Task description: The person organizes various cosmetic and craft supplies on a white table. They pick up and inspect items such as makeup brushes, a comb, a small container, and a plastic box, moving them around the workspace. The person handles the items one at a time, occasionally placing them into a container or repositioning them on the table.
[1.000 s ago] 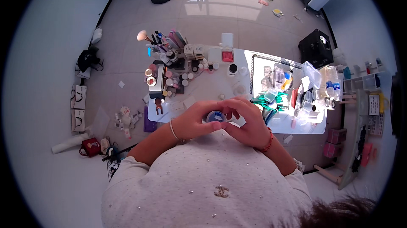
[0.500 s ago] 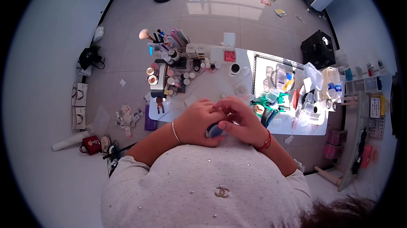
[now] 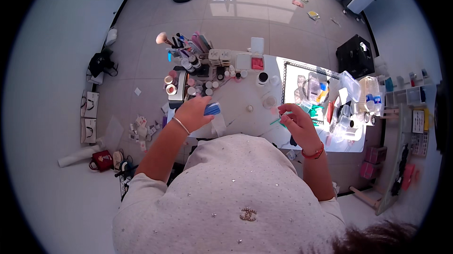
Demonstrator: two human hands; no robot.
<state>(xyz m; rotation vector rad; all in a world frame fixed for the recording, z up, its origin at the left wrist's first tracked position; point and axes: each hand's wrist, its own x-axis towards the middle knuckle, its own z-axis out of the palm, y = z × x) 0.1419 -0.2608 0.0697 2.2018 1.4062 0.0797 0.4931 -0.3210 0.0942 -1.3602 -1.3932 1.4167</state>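
My left hand [image 3: 192,114] is over the left part of the table, its fingers closed around a small blue ridged object [image 3: 213,108]; the hand covers part of it. A pale translucent strip [image 3: 218,124] lies just below this object. Farther right, my right hand [image 3: 298,124] has bent fingers and thumb drawn together, with a thin green stick [image 3: 275,122] sticking out to their left. More green pieces [image 3: 315,110] lie beyond that hand. Between the hands, a small round pale cap [image 3: 249,108] rests on the white table [image 3: 240,124].
Small jars [image 3: 209,87] and a brush holder [image 3: 181,52] crowd the table's far left. A black-capped jar [image 3: 262,79] stands near the middle. Clear plastic containers [image 3: 349,85] fill the right end. A black case [image 3: 355,55] stands on the floor beyond.
My hands have parted from in front of my chest. The left moved left with the blue object; the right moved right to the green sticks. The middle of the table came into view.
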